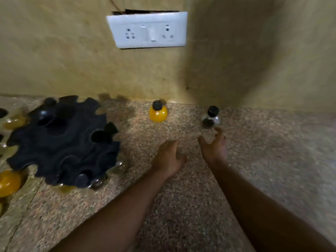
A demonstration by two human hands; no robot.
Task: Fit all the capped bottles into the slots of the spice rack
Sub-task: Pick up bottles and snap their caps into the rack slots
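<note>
Curving loosely with nothing held, the fingers (219,132) of the right hand (215,149) are seen just beside the dark bottle (211,119). The left hand (169,157) is seen relaxed, nothing gripped. The yellow bottle (157,115) is stood on the desk (181,206), apart from the rack (63,142).

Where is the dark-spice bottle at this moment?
In the head view, the dark-spice bottle stands upright on the counter near the wall, right of the yellow bottle, just beyond the right hand; contact is unclear.

head view looks down, near counter (181,188).
</note>
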